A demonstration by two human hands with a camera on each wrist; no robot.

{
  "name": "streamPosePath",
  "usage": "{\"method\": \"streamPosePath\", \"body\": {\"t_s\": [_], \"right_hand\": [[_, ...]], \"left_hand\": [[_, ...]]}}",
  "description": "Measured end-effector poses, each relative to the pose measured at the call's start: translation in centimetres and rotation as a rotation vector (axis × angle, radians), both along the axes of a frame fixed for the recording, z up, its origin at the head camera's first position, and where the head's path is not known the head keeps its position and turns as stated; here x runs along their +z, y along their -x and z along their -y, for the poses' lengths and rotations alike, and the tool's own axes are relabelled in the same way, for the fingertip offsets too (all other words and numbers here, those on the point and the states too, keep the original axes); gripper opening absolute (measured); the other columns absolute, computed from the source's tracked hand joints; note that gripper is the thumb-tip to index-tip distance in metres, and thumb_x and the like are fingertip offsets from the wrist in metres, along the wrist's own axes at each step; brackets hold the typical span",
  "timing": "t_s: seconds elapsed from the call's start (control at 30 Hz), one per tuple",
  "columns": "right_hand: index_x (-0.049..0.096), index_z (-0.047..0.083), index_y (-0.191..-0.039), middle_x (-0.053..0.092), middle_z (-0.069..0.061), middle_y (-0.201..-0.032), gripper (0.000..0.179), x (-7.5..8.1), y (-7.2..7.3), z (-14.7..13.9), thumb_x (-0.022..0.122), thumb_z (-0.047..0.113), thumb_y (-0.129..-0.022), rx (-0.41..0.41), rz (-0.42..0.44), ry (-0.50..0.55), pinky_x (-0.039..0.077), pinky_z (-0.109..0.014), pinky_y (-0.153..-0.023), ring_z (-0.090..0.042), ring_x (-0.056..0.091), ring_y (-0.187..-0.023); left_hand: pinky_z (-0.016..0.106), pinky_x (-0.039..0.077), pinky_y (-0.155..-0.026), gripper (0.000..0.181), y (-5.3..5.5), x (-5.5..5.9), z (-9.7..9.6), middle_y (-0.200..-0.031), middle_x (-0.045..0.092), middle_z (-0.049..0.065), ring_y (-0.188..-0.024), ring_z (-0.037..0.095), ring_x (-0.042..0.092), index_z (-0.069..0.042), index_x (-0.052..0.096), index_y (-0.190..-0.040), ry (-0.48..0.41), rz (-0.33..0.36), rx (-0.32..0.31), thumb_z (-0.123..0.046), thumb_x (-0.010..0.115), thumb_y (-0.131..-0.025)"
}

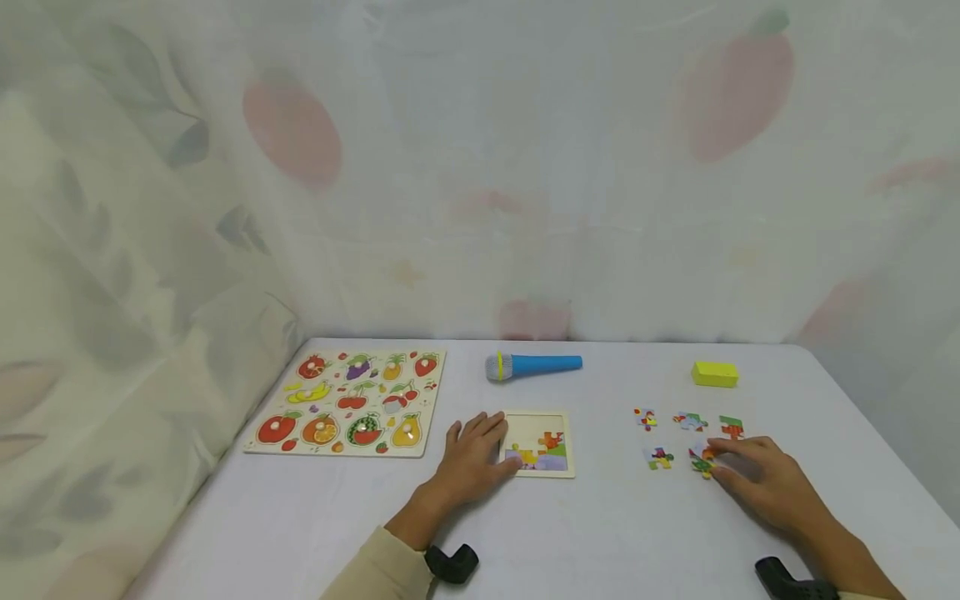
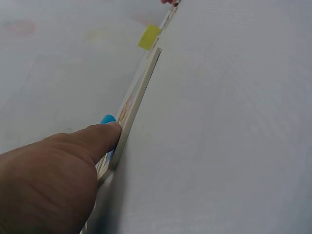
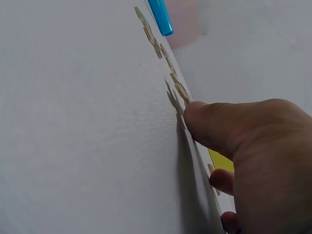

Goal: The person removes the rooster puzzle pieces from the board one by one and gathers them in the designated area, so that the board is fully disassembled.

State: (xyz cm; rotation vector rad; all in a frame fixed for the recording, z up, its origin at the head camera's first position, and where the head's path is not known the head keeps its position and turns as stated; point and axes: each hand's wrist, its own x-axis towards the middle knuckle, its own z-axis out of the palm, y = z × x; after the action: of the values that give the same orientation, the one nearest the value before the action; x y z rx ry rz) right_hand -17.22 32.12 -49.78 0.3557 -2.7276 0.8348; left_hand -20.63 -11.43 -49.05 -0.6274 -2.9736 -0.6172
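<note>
My left hand (image 1: 474, 458) rests at the left side of a small wooden puzzle tray (image 1: 572, 454), its thumb (image 2: 105, 134) pressing on the near rim. A few joined pieces (image 1: 551, 450) with an orange figure and a yellow one fill the tray's lower part. Over to the right, my right hand (image 1: 768, 483) pinches a colourful jigsaw piece (image 1: 701, 458) between thumb and fingers. Around it lie more loose pieces: one with a yellow and red figure (image 1: 646, 419), a bluish one (image 1: 690, 421), a red and green one (image 1: 731, 427) and a dark-and-yellow one (image 1: 660, 457).
A fruit peg board (image 1: 341, 450) lies at the left of the white table (image 1: 585, 542). Behind the tray is a blue toy microphone (image 1: 543, 364). A yellow block (image 1: 715, 374) stands at the back right. Patterned curtains (image 1: 465, 250) hang behind and beside the table.
</note>
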Motion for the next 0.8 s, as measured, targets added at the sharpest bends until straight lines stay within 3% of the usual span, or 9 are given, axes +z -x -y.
{"method": "streamPosePath", "body": {"t_s": [0.3,0.43,0.5,0.6,0.7,0.8], "right_hand": [[0.069,0.005,-0.116,0.063,-0.016,-0.107,0.040,0.3,-0.2,0.2,0.079,0.018,-0.080,-0.003,0.018,-0.003,0.039,-0.062,-0.079,-0.037,0.051,-0.102],[0.066,0.003,-0.118,0.064,-0.017,-0.112,0.042,1.0,-0.2,0.3,0.079,0.016,-0.080,-0.010,-0.020,0.012,0.038,-0.062,-0.081,-0.038,0.049,-0.107],[0.065,0.003,-0.119,0.064,-0.017,-0.113,0.044,1.6,-0.2,0.6,0.080,0.016,-0.080,-0.007,-0.058,0.030,0.039,-0.060,-0.081,-0.036,0.049,-0.107],[0.065,0.004,-0.121,0.064,-0.012,-0.116,0.047,2.9,-0.2,1.1,0.081,0.015,-0.078,0.018,-0.129,0.074,0.040,-0.043,-0.084,-0.021,0.048,-0.108],[0.065,0.008,-0.124,0.062,-0.007,-0.118,0.050,4.4,-0.4,2.0,0.082,0.016,-0.078,0.037,-0.167,0.097,0.038,-0.029,-0.079,-0.007,0.045,-0.109],[0.063,0.009,-0.127,0.060,-0.007,-0.122,0.052,6.1,-0.6,3.0,0.081,0.017,-0.079,0.048,-0.172,0.116,0.040,-0.036,-0.080,-0.007,0.043,-0.112]], "left_hand": [[0.062,0.014,-0.106,0.068,-0.1,-0.1,0.0,-0.149,0.040,0.004,-0.138,0.029,0.029,-0.008,0.049,-0.142,-0.007,-0.017,-0.009,-0.051,0.060,-0.091],[0.061,0.014,-0.106,0.068,0.0,0.0,0.1,-0.149,0.040,0.004,-0.138,0.029,0.029,-0.008,0.049,-0.142,-0.008,-0.015,-0.013,-0.052,0.059,-0.091],[0.062,0.014,-0.106,0.068,0.0,0.0,0.1,-0.149,0.040,0.004,-0.138,0.029,0.029,-0.008,0.049,-0.142,-0.012,-0.016,-0.017,-0.052,0.060,-0.091],[0.062,0.014,-0.105,0.068,0.0,0.0,0.1,-0.149,0.040,0.004,-0.138,0.030,0.029,-0.008,0.049,-0.142,-0.014,-0.014,-0.018,-0.052,0.060,-0.091],[0.062,0.013,-0.106,0.068,0.0,-0.1,0.1,-0.149,0.040,0.004,-0.138,0.030,0.029,-0.008,0.049,-0.142,-0.015,-0.011,-0.017,-0.051,0.060,-0.091],[0.061,0.012,-0.107,0.068,0.1,-0.2,0.2,-0.150,0.039,0.003,-0.139,0.029,0.028,-0.009,0.048,-0.143,-0.014,-0.006,-0.013,-0.052,0.059,-0.091]]}}
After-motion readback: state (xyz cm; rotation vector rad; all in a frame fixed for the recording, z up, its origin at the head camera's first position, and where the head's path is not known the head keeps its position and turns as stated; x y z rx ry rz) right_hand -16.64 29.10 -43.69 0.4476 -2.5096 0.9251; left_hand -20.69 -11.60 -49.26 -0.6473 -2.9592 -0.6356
